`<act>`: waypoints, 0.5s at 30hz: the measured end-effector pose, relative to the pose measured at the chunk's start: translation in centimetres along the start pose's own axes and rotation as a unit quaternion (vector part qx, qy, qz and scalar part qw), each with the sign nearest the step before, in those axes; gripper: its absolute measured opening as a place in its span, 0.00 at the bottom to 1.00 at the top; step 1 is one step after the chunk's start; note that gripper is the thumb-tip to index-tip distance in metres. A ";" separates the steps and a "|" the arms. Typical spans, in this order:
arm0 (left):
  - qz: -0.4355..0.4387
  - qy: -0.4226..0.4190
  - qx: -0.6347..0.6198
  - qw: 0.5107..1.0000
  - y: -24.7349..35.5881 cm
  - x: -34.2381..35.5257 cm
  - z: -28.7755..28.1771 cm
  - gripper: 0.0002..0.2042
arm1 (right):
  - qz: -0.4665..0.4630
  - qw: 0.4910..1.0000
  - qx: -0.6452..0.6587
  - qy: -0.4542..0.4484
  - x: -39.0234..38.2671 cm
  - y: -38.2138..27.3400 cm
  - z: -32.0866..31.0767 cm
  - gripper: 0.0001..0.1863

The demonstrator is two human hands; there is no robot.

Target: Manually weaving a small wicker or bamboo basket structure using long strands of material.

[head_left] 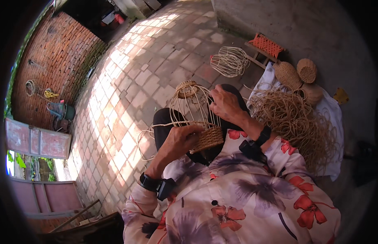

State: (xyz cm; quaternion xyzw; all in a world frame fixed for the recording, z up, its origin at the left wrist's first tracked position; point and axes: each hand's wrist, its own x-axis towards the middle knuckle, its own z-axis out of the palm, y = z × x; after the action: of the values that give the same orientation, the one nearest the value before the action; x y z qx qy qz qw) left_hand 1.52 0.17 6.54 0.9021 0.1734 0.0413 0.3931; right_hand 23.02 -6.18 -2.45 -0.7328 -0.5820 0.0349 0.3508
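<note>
A half-woven basket (209, 139) rests in my lap between my knees, its closely woven band nearest me. Bare pale spokes rise from that band to a small woven ring (187, 88) at the far end. My left hand (178, 142) is closed on the band's left side, thumb along its upper edge. A loose weaving strand (172, 123) runs left across my knee and loops down toward the floor. At the right side of the spokes, my right hand (227, 105) has its fingers curled in a pinch; what lies between them is hidden.
A heap of loose strands (290, 122) lies to my right on a white cloth (337, 118). Finished woven vessels (287, 75) sit beyond it. An open spoke frame (230, 62) lies on the paving near a low stool with an orange woven seat (267, 44). A brick wall (54, 61) stands far left.
</note>
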 end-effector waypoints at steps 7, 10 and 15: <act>-0.003 0.012 -0.041 0.999 -0.9 0.5 0.7 0.11 | -0.003 0.999 0.034 0.008 0.0 -0.2 0.6 0.12; -0.026 0.003 -0.036 0.999 -0.7 0.6 0.9 0.13 | -0.010 1.000 0.025 0.014 0.1 -0.1 0.9 0.12; -0.099 -0.063 -0.150 0.982 0.5 0.8 -1.5 0.15 | -0.015 1.000 -0.006 0.004 0.1 -0.1 0.9 0.13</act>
State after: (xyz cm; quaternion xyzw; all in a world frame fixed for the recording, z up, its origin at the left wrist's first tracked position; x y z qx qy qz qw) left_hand 2.08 1.12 7.91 0.8121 0.2284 -0.0294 0.5362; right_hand 22.58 -5.67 -3.06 -0.7262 -0.5915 0.0235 0.3496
